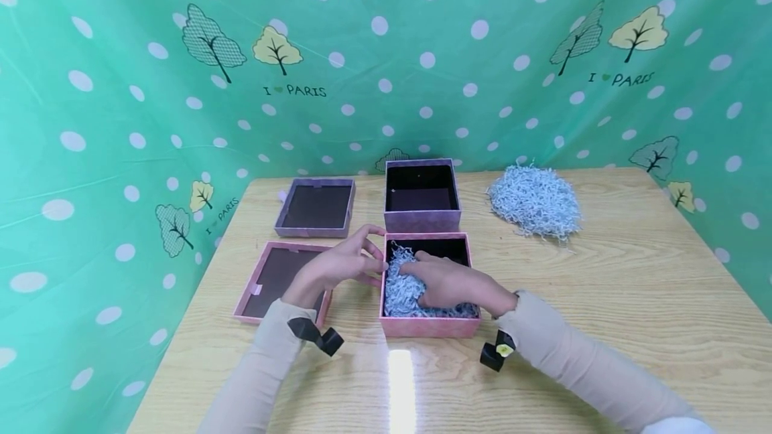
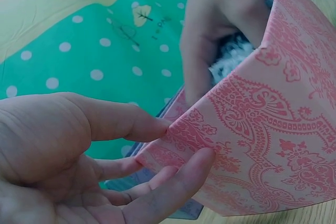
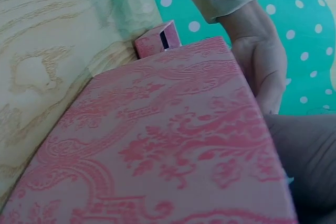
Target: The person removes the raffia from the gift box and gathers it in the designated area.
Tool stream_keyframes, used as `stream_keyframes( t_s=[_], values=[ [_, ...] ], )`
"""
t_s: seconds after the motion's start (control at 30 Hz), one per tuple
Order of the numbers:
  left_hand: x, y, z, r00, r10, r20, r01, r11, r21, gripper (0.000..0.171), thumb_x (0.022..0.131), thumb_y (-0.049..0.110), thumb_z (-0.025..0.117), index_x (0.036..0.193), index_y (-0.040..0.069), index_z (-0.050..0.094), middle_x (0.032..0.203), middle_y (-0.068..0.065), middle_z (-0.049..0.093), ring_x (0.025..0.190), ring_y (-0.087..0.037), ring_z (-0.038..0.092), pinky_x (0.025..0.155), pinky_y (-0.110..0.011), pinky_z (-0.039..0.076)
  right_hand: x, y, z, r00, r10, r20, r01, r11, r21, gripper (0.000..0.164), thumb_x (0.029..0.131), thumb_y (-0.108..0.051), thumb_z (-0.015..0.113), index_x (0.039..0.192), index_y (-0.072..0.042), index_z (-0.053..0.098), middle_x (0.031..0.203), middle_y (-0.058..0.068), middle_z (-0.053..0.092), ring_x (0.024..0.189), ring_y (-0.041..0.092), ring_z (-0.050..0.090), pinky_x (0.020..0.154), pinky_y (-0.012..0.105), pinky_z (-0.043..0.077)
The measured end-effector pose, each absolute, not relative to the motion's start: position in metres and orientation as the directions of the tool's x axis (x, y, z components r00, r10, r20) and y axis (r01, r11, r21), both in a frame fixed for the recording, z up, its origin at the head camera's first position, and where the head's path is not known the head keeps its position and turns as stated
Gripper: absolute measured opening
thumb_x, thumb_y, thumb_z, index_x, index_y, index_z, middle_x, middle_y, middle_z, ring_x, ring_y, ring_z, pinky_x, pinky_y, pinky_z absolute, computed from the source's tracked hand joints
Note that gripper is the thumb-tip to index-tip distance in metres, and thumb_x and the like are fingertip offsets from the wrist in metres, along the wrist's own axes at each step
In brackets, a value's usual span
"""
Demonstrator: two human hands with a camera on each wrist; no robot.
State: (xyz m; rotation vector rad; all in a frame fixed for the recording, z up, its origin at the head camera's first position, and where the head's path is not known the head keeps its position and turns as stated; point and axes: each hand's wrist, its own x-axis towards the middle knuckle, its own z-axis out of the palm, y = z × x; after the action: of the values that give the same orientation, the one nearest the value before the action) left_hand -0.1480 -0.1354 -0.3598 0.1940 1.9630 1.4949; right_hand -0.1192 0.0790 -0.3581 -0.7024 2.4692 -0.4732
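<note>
A pink patterned box (image 1: 429,328) stands at the middle of the table, with pale blue shredded paper (image 1: 401,290) inside. My right hand (image 1: 449,281) is down in this box, its thumb and forefinger spread on the paper; the other fingertips are hidden. My left hand (image 1: 344,263) is at the left wall, its thumb and fingertips touching the rim and outer side, as the left wrist view shows. In the right wrist view the pink box wall (image 3: 157,145) hides most of the right hand's fingers.
A purple box (image 1: 422,221) stands directly behind the pink one. On the left lie a purple lid (image 1: 316,232) and, nearer, a pink lid (image 1: 250,286) partly under my left arm. A heap of blue shredded paper (image 1: 533,201) lies at the back right.
</note>
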Motion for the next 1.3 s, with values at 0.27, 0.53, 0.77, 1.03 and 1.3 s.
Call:
stream_keyframes(
  t_s=[0.27,0.53,0.77,1.03,1.3],
  values=[
    [-0.148,-0.138,-0.359,-0.768,0.501,-0.399,-0.241,0.351,0.905,0.061,0.090,0.002,0.059,0.141,0.014,0.028,0.107,-0.015,0.044,0.089,-0.024,0.061,0.082,-0.045,0.058,-0.122,0.088,-0.337,-0.719,-0.621,-0.311,-0.440,0.754,-0.488,0.053,0.084,-0.012,0.071,0.134,-0.021,0.053,0.134,0.011,0.048,0.108,0.022,0.055,0.089,0.044,0.053],
    [-0.148,-0.137,-0.359,-0.769,0.506,-0.391,-0.226,0.356,0.907,0.061,0.090,0.000,0.057,0.141,0.014,0.027,0.108,-0.017,0.045,0.088,-0.024,0.059,0.082,-0.045,0.058,-0.123,0.102,-0.309,-0.730,-0.630,-0.266,-0.433,0.727,-0.533,0.055,0.084,-0.008,0.068,0.136,-0.019,0.051,0.141,0.012,0.043,0.109,0.024,0.056,0.081,0.036,0.054],
    [-0.150,-0.138,-0.359,-0.764,0.504,-0.401,-0.244,0.350,0.905,0.062,0.088,-0.004,0.053,0.141,0.015,0.026,0.111,-0.018,0.043,0.090,-0.026,0.060,0.083,-0.046,0.058,-0.123,0.116,-0.287,-0.745,-0.648,-0.159,-0.468,0.677,-0.568,0.055,0.083,-0.006,0.066,0.135,-0.017,0.051,0.130,0.008,0.047,0.093,0.018,0.055,0.069,0.027,0.049],
    [-0.150,-0.139,-0.360,-0.756,0.522,-0.394,-0.254,0.321,0.913,0.062,0.089,-0.007,0.052,0.141,0.011,0.023,0.107,-0.018,0.043,0.089,-0.023,0.063,0.087,-0.052,0.054,-0.121,0.138,-0.271,-0.795,-0.605,-0.049,-0.475,0.671,-0.569,0.057,0.082,-0.006,0.067,0.136,-0.017,0.050,0.136,0.010,0.047,0.105,0.023,0.054,0.079,0.035,0.052],
    [-0.150,-0.138,-0.361,-0.753,0.530,-0.390,-0.255,0.311,0.915,0.061,0.090,-0.004,0.056,0.141,0.010,0.025,0.105,-0.016,0.044,0.087,-0.021,0.063,0.086,-0.051,0.055,-0.120,0.163,-0.268,-0.836,-0.548,0.007,-0.444,0.670,-0.595,0.059,0.084,-0.006,0.066,0.139,-0.016,0.046,0.141,0.012,0.044,0.113,0.027,0.050,0.087,0.043,0.050]
  ],
)
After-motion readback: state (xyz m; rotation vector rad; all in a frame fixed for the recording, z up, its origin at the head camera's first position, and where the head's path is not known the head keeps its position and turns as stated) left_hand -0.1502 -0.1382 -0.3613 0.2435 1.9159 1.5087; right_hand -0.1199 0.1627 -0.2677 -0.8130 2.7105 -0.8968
